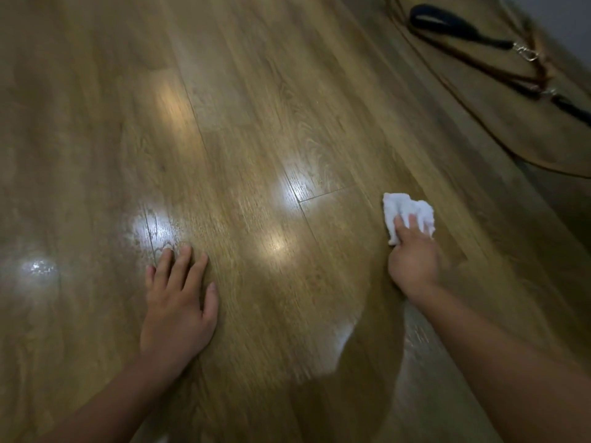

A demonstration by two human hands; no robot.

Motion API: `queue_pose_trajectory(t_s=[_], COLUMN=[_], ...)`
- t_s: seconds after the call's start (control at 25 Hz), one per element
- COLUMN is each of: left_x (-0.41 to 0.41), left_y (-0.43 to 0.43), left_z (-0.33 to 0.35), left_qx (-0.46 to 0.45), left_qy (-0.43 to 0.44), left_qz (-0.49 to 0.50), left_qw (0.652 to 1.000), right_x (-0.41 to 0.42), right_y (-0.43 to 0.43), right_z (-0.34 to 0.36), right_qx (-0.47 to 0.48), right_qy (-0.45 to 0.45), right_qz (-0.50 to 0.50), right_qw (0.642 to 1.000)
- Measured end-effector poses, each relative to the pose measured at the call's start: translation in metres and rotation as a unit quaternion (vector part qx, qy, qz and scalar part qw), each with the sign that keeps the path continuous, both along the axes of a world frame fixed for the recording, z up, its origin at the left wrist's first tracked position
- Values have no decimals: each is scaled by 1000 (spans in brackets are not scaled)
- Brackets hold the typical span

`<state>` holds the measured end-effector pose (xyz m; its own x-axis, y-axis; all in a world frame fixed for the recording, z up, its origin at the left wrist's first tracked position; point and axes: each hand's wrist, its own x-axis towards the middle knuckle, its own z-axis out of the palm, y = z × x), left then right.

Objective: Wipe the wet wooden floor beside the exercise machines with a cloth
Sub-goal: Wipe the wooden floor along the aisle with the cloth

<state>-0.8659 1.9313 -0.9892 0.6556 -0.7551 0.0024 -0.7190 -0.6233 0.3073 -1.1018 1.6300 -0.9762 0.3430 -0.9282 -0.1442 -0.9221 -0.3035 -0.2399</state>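
Glossy wooden floor [256,123], wet glare patches; dark strap [463,30] well beyond right grip [414,260], which clutches white cloth [407,212]; left grip [179,302] flat, holding nothing, bare planks between.

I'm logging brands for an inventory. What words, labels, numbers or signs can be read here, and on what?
None. No text shows on the white cloth in the right hand, the wooden floor, the left hand resting on it, or the black strap with metal clips at the top of the view; the picture is also motion-blurred.
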Motion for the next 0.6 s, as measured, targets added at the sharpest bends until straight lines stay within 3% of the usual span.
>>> queue_pose_trajectory(t_s=[0.12,0.24,0.32,0.4,0.44,0.52,0.6], left_x=[-1,3,4,8,7,6,4], left_y=[-2,4,12,15,17,19,15], left_z=[0,4,8,10,8,4,3], left_qx=[-10,-145,-237,-236,-211,-160,-100], left_qy=[3,81,129,137,134,135,86], left_qz=[-3,31,71,68,49,24,1], left_qw=[1000,986,960,960,967,978,991], right_x=[37,83,104,104,89,48,-8], right_y=[49,155,205,165,128,34,-65], right_z=[-2,-3,1,-13,-16,-11,0], right_qx=[19,7,25,46,2,-37,-52], right_qy=[-62,-114,-87,-85,-101,-88,-43], right_qz=[54,221,442,584,579,402,195], right_qw=[996,969,892,806,809,911,978])
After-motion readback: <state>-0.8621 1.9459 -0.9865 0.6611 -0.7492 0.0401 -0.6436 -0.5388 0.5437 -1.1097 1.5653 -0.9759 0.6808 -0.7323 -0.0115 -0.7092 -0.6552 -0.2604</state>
